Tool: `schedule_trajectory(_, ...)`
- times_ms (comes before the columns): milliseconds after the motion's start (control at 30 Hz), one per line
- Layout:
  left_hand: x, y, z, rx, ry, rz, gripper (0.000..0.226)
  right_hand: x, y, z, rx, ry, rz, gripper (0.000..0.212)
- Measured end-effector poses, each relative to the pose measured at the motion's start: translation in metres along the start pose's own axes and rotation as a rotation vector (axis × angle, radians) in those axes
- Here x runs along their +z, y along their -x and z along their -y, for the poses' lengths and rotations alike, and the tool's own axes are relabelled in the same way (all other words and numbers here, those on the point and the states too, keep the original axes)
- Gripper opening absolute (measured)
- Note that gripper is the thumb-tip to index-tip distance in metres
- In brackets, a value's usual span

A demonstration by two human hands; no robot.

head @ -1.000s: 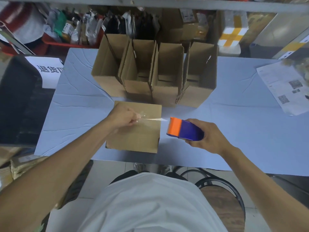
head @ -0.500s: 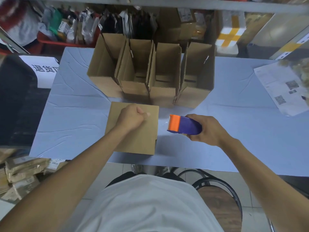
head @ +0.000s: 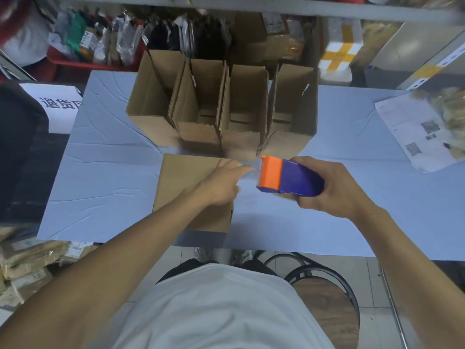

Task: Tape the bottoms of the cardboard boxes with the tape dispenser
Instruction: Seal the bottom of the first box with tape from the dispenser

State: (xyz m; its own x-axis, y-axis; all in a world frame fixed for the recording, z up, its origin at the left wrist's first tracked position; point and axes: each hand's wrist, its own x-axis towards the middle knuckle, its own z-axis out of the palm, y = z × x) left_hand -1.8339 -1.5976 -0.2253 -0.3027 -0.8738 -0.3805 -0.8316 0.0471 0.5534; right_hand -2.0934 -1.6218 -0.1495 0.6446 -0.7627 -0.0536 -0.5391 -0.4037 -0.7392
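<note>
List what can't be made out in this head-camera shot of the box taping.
- Tape on the flat box: the left hand covers part of the top, and clear tape would barely show.
- Tape roll inside the tape dispenser: hidden by its casing and the right hand.
- Bottoms of the four upright boxes: shadowed, partly hidden by their walls.
- Printed sheet: text too small, its right side blurred.

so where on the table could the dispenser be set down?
Bare cloth right of the tape dispenser, up to the printed sheet. Also left of the flat box. Crowded: the back centre, four open boxes side by side.
</note>
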Motion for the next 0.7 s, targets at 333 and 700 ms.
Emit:
schedule_trajectory(333,-0.024,0.025,-0.015,0.11,0.839,0.217,0.019,0.01,-0.003,0.029,-0.049,-0.382,0.028,0.065)
schedule_trajectory(700,-0.014,0.051,0.018,-0.003,0.935,0.337,0.013,0.006,-0.006,0.021,0.029,-0.497,0.01,0.067)
